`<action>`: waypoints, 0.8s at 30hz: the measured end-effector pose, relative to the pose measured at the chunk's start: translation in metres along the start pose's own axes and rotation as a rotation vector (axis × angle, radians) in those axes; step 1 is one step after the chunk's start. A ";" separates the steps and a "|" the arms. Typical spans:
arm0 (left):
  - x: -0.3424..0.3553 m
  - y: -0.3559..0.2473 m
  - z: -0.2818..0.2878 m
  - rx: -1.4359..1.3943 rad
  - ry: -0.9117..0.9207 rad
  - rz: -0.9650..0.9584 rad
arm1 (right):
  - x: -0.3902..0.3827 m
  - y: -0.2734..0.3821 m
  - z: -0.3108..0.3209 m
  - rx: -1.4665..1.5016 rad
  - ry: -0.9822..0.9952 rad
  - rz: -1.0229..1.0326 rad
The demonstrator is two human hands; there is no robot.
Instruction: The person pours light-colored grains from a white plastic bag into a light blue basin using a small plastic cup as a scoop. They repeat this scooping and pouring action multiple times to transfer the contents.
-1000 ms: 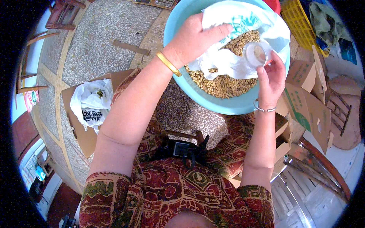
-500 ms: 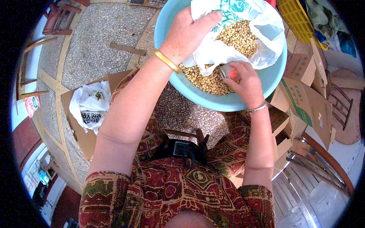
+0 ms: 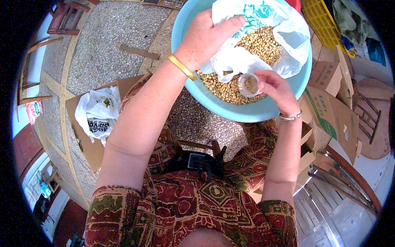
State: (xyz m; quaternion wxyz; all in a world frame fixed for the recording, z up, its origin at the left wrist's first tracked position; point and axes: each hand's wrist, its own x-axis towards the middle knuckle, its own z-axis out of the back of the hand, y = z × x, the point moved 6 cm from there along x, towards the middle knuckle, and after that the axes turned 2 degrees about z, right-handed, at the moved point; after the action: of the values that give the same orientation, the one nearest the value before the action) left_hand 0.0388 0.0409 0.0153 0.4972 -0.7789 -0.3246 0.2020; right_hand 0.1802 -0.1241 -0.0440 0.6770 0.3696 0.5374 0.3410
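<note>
A light-blue basin (image 3: 251, 115) holds a heap of small tan peanut-like kernels (image 3: 222, 87). On top lies a white plastic bag (image 3: 293, 34) with green print, its mouth spread over more of the same kernels. My left hand (image 3: 210, 35) is closed on the bag's left edge, thumb on top and fingers hidden behind the plastic. In my right hand (image 3: 276, 88) is a small clear cup (image 3: 249, 85), pinched at its side, its round mouth facing up toward me just over the loose kernels. Something tan shows inside the cup; how full it is I cannot tell.
An opened cardboard box (image 3: 325, 108) stands right of the basin, below a yellow plastic crate (image 3: 319, 22). To the left, a crumpled white bag (image 3: 97, 111) rests on cardboard (image 3: 82, 144). A wooden stool (image 3: 68, 18) stands at the far left.
My right hand has turned the cup so its mouth now faces me, shifting slightly right and down. My left hand keeps its hold on the bag.
</note>
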 end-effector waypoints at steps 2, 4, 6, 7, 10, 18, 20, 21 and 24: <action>0.000 0.003 0.007 0.149 -0.025 -0.042 | -0.002 0.003 0.007 0.088 -0.024 0.010; -0.001 0.002 0.009 0.234 -0.016 -0.064 | -0.003 0.009 0.013 0.162 -0.052 0.027; -0.004 0.000 0.007 0.254 0.027 -0.068 | -0.003 0.013 0.019 0.215 -0.176 0.109; -0.005 0.000 0.007 0.279 0.048 -0.065 | -0.002 0.016 0.022 0.241 -0.238 0.151; -0.007 0.001 0.004 0.315 0.115 -0.062 | 0.002 0.021 0.031 0.167 -0.435 0.273; -0.012 -0.003 -0.003 0.255 0.227 -0.085 | 0.002 0.052 0.011 -0.572 -0.687 0.644; -0.013 -0.004 -0.002 0.272 0.245 -0.076 | -0.001 0.061 0.003 -0.728 -0.696 0.713; -0.013 -0.004 -0.002 0.280 0.254 -0.072 | -0.002 0.064 -0.001 -0.774 -0.695 0.734; -0.012 -0.006 -0.003 0.272 0.249 -0.119 | -0.005 0.071 -0.006 -0.843 -0.710 0.785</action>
State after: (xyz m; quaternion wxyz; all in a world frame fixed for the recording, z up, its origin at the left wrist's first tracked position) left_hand 0.0303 0.0320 0.0225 0.6450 -0.7031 -0.2757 0.1164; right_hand 0.1684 -0.0921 0.0190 0.7245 0.3313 -0.0707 0.6002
